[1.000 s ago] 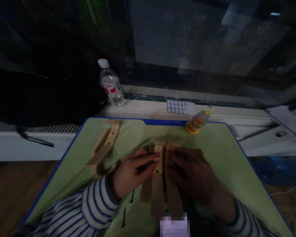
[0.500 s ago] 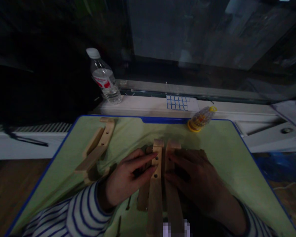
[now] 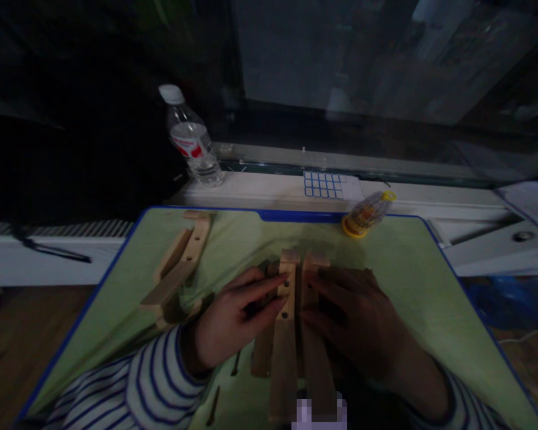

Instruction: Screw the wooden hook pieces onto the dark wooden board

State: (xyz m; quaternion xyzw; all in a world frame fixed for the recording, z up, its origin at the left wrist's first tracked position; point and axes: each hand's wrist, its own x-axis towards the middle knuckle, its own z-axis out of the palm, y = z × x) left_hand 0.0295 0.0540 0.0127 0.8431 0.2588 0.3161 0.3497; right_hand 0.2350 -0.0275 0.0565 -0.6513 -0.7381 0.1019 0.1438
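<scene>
Two long wooden slats stand side by side on edge in the middle of the green table. My left hand presses its fingers against the left slat, which has two small holes near its far end. My right hand is curled against the right slat from the other side. Both hands grip the pair together. A shorter wooden piece lies flat just left of the slats, partly under my left hand.
A joined wooden frame part lies at the table's far left. Screws lie near my left sleeve. A small yellow-capped jar lies at the far edge. A water bottle stands on the white sill beside a blue grid sheet.
My hands and the slats keep the same hold. Only the view has shifted slightly, with the scene sliding a little left and down.
</scene>
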